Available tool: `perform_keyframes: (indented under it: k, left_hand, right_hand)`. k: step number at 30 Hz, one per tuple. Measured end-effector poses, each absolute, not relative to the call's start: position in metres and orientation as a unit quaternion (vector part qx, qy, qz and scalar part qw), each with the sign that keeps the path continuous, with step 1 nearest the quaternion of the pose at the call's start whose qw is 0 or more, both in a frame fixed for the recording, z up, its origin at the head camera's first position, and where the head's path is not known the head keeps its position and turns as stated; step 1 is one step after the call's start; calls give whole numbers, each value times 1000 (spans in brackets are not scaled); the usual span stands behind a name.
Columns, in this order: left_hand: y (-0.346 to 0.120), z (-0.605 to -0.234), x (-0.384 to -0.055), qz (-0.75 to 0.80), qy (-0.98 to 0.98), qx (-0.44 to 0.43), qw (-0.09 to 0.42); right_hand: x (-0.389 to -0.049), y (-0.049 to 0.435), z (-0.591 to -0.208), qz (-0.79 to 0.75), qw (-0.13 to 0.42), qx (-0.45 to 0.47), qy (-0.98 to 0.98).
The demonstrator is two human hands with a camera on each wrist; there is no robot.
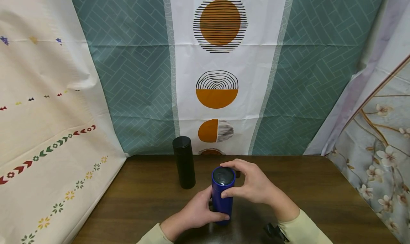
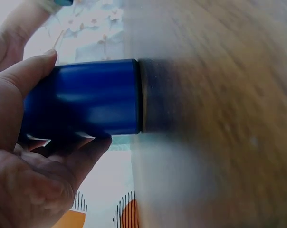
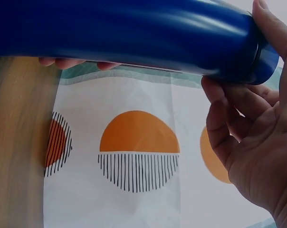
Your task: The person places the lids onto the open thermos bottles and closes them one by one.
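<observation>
A blue thermos bottle (image 1: 222,197) with a dark round top stands upright at the table's front, its base at or just above the wood; a small gap cannot be ruled out. My left hand (image 1: 199,208) grips the lower body, thumb on the near side and fingers behind it. Around the blue lid (image 3: 268,61), my right hand (image 1: 254,181) holds with the thumb in front and fingers behind. A seam below the lid shows in the right wrist view. Behind and left of it, a black thermos bottle (image 1: 184,164) stands upright, touched by neither hand.
The brown wooden table (image 1: 134,197) ends at a green and white patterned cloth (image 1: 141,76) hanging behind. An embroidered cream cloth (image 1: 57,137) hangs on the left, a flowered cloth (image 1: 381,165) on the right. A black strap (image 1: 276,232) is by the right sleeve.
</observation>
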State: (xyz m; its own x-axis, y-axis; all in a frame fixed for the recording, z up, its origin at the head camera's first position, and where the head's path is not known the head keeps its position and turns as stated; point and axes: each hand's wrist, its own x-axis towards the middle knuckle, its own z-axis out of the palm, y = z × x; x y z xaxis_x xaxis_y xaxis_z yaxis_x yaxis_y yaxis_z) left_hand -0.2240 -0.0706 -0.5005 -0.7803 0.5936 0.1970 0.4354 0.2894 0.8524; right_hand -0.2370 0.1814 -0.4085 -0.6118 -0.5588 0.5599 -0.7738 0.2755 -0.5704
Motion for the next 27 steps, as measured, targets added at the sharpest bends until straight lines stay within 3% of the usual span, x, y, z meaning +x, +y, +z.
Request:
perform_keyframes:
  k: [13,27]
  left_hand:
    - [-67,-502,-220,497,808,312,56]
    - [-71,-504,-224,496,801,330,64]
  right_hand:
    - [-233,179,-407,387,172,404,-811]
    - [-240,181,-411,440,74,435,-782]
